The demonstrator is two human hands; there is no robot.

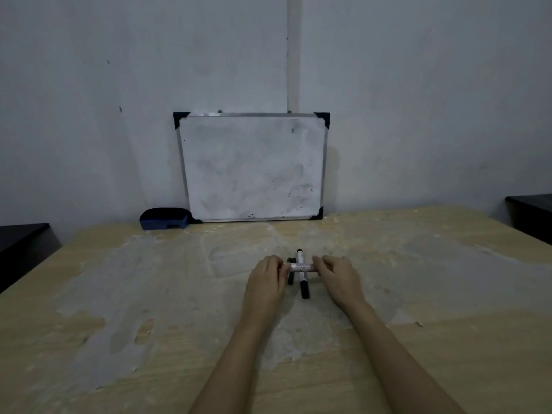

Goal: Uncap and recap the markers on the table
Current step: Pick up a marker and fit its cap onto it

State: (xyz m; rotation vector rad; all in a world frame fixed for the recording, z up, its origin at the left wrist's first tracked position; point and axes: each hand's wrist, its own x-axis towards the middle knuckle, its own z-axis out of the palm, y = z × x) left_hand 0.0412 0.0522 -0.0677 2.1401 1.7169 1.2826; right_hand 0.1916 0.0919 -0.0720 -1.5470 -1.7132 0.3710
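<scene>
I hold a white-barrelled marker (300, 266) crosswise above the table, my left hand (266, 279) gripping its left end and my right hand (339, 277) gripping its right end. Both ends are hidden inside my fingers, so I cannot tell whether the cap is on. Under the held marker lies a black-capped marker (302, 279) pointing away from me. A second dark marker (290, 276) lies just left of it, partly hidden by my left hand.
A small whiteboard (252, 167) leans against the wall at the back of the wooden table (149, 324). A blue eraser (163, 219) sits left of the whiteboard. Dark furniture stands at both sides of the table.
</scene>
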